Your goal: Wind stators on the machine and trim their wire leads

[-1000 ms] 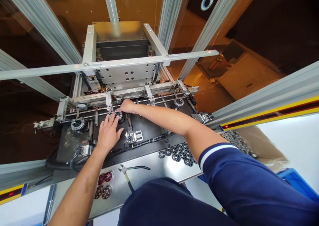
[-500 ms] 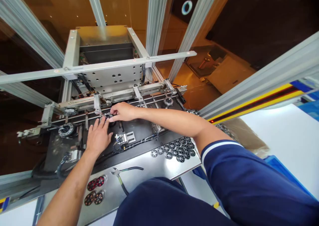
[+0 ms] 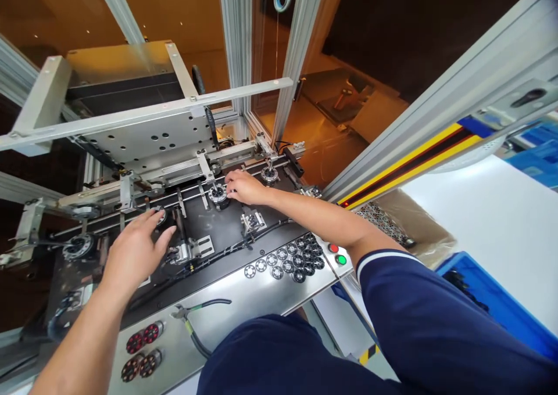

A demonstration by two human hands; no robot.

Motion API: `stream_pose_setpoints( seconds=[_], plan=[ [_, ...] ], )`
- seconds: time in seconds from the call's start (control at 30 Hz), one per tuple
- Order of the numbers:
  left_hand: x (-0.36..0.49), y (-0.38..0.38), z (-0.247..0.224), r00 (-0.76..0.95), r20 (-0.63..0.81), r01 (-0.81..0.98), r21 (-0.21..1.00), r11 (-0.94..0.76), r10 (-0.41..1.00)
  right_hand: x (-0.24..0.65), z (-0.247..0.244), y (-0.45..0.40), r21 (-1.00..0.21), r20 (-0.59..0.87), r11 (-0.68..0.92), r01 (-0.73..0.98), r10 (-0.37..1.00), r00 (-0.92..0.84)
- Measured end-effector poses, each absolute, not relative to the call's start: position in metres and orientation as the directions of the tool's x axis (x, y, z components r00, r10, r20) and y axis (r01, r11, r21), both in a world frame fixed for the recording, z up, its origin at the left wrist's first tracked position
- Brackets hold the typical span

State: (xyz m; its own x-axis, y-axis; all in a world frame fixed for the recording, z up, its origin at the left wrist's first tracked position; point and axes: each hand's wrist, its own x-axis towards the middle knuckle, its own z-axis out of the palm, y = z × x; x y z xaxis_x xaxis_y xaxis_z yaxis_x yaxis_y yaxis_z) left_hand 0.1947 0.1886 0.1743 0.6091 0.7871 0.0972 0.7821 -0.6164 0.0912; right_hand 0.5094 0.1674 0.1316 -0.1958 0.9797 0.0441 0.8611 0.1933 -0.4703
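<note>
Clearly, the two hands were well apart over the black table (image 3: 222, 223). The left hand (image 3: 133, 252) was mostly open, palm down, its thumb spread away from the fingers and nothing in its grip. A round part (image 3: 163, 216) sat right at its fingertips, just beyond the gap between thumb and fingers; whether they touched it could not be told.

The right hand (image 3: 244, 187) was half curled, its fingertips at the right edge of a second round part (image 3: 217, 194). Whether it pinched that edge could not be made out. A metal arm (image 3: 204, 165) reached down to this part, just left of the right hand. A third round part (image 3: 269, 175) sat near, right of the same hand, and a fourth (image 3: 79, 246) left of the left hand.

Nearer the body than the right hand, loose round parts (image 3: 299, 260) lay clustered on a metal shelf (image 3: 248, 293), with a red button (image 3: 333, 248) and a green button (image 3: 340, 259) to their right. Pliers (image 3: 181, 312) lay below and right of the left hand, beside two red-topped pieces (image 3: 136, 341).
</note>
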Motion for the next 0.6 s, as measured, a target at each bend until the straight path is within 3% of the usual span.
stream_pose_setpoints(
  seconds=[0.17, 0.43, 0.6],
  plan=[
    [0.257, 0.168, 0.183, 0.675, 0.104, 0.722, 0.107, -0.683, 0.730, 0.511, 0.137, 0.183, -0.486, -0.122, 0.019, 0.874, 0.989, -0.089],
    [0.319, 0.167, 0.140, 0.687, 0.028, 0.723, 0.075, -0.687, 0.726, 0.505, 0.154, 0.229, -0.423, -0.526, -0.302, 0.855, 0.849, 0.039],
    [0.327, 0.167, 0.126, 0.674, 0.024, 0.736, 0.060, -0.674, 0.738, 0.503, 0.144, 0.243, -0.424, -0.601, -0.430, 0.798, 0.792, 0.108]
  ],
)
